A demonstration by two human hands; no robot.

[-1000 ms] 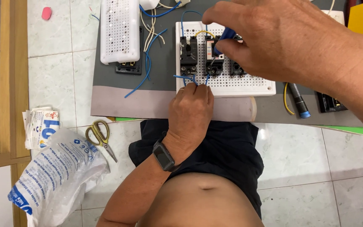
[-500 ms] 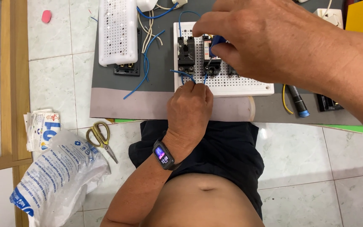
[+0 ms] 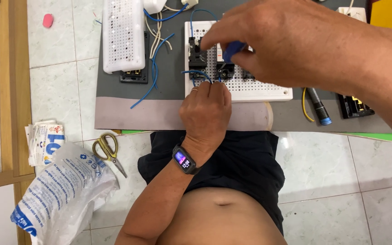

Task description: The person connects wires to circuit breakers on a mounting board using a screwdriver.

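Observation:
My left hand, a smartwatch on its wrist, rests at the near edge of a white perforated board and pinches a thin blue wire there. My right hand reaches in from the upper right, close to the camera, and grips a blue-handled screwdriver over the black switch modules mounted on the board. It hides the board's far right part and the screwdriver's tip.
The board lies on a grey mat on a tiled floor. A second white perforated board sits far left with blue and white wires. Scissors, a printed plastic bag, a black blue-tipped tool and a black part lie around.
My right hand has come down a little with the screwdriver toward the black modules. My left hand has stayed at the board's near edge on the blue wire.

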